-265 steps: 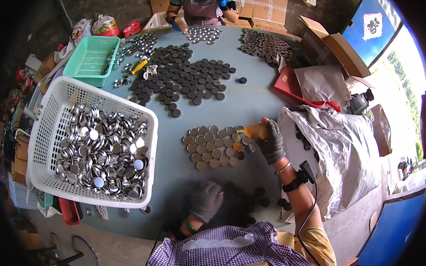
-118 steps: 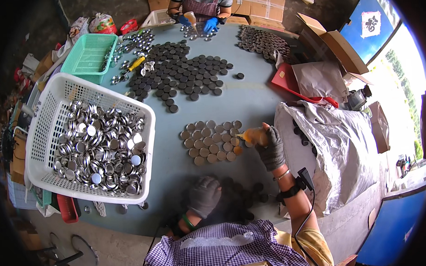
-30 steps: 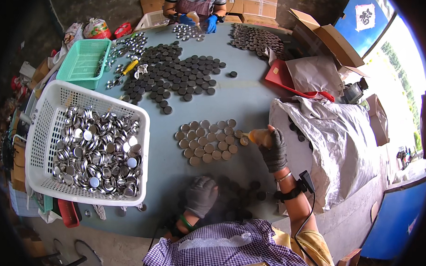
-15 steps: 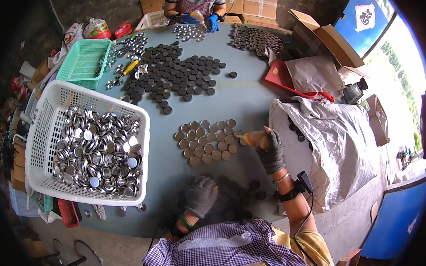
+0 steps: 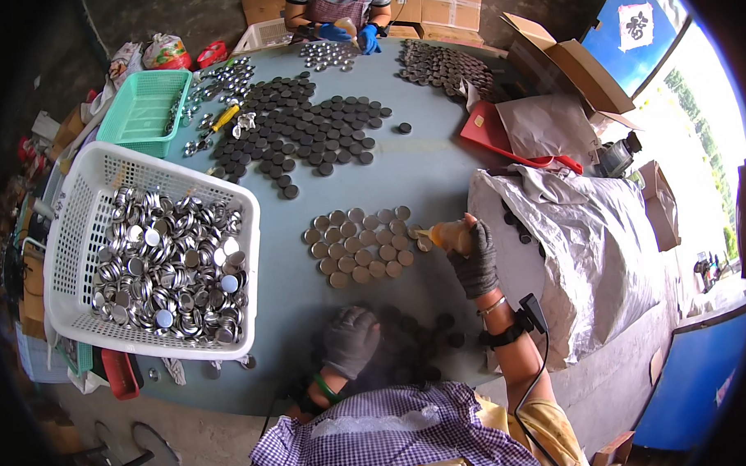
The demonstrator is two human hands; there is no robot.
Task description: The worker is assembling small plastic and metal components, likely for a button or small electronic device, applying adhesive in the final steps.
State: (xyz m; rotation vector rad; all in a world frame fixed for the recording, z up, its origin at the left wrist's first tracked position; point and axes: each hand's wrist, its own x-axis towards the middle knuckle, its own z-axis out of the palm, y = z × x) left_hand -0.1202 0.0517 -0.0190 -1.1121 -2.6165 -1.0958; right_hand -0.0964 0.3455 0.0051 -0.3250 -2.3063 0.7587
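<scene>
My right hand (image 5: 475, 258), in a dark grey glove with bare fingertips, is closed around an amber squeeze bottle (image 5: 449, 236). The bottle lies tilted, its narrow nozzle pointing left over the caps at the right end of a cluster of shallow round metal caps (image 5: 361, 242). These caps sit close together on the grey-green table (image 5: 420, 170). My left hand (image 5: 352, 342), gloved too, rests nearer to me with its fingers curled in. Anything inside them is hidden. Dark round discs (image 5: 430, 334) lie beside it, partly in shadow.
A white basket (image 5: 151, 349) of shiny caps stands at left, a green basket (image 5: 144, 146) behind it. Dark discs (image 5: 320, 128) spread across the table's far half. A white sack (image 5: 583, 250) and red dustpan (image 5: 488, 130) are at right. Opposite, a person's blue-gloved hands (image 5: 368, 39) work.
The bottle's nozzle has shifted slightly among the caps at the cluster's right end. My left hand stays in place. The whole view has moved a little.
</scene>
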